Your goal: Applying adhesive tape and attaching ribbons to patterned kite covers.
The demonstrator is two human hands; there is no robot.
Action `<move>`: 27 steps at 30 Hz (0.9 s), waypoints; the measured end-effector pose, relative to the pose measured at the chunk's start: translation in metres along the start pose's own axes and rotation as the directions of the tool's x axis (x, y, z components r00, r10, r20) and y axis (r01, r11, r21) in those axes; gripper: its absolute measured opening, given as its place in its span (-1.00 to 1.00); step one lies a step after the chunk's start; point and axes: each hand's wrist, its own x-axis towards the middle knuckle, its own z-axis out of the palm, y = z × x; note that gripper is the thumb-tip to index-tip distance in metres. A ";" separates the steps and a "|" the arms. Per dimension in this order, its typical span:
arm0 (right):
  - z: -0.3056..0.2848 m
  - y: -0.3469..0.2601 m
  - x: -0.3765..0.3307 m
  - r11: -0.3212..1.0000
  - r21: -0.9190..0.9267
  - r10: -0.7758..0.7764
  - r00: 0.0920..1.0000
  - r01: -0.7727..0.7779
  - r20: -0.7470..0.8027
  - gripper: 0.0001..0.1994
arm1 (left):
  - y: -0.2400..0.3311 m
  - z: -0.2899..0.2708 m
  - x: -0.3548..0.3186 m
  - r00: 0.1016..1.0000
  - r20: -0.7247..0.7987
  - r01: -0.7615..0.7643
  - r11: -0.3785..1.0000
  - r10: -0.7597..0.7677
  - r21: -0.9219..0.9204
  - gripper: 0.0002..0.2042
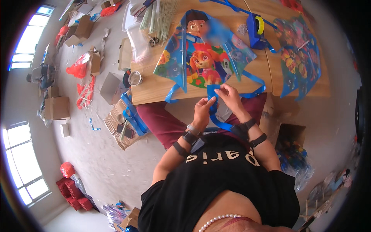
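A colourful cartoon kite (201, 54) lies flat on the wooden table (154, 87), its lower tip at the near edge. My left hand (203, 110) and my right hand (231, 96) meet just below that tip, both pinching a blue ribbon tail (212, 92). The ribbon runs down in a loop (224, 124) toward my lap. A second kite (299, 54) with similar prints lies on the table to the right.
A blue tape dispenser (257, 31) stands behind the kites, thin sticks (162, 15) and a small metal tin (135, 78) lie at the table's left. Cardboard boxes (58, 106), red plastic scraps (77, 69) and a low crate (123, 121) litter the floor to my left.
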 end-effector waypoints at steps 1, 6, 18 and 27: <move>0.000 0.005 0.001 1.000 -0.013 -0.003 0.999 0.003 -0.032 -0.78 | 0.001 0.003 0.000 1.000 -0.011 -0.002 1.000 0.003 0.005 -0.82; -0.003 0.013 -0.002 0.998 0.042 0.049 0.998 -0.047 -0.042 -0.81 | 0.007 0.019 -0.005 0.999 -0.045 0.031 0.996 -0.028 0.078 -0.87; -0.016 0.017 0.014 0.961 -0.275 -0.065 0.992 0.033 -0.109 -0.81 | -0.008 -0.001 0.022 0.989 -0.096 -0.107 0.993 0.111 0.046 -0.81; -0.021 0.027 0.027 0.952 -0.303 0.033 0.999 -0.045 -0.042 -0.77 | -0.010 0.029 0.033 0.957 -0.289 0.086 0.965 -0.011 0.246 -0.80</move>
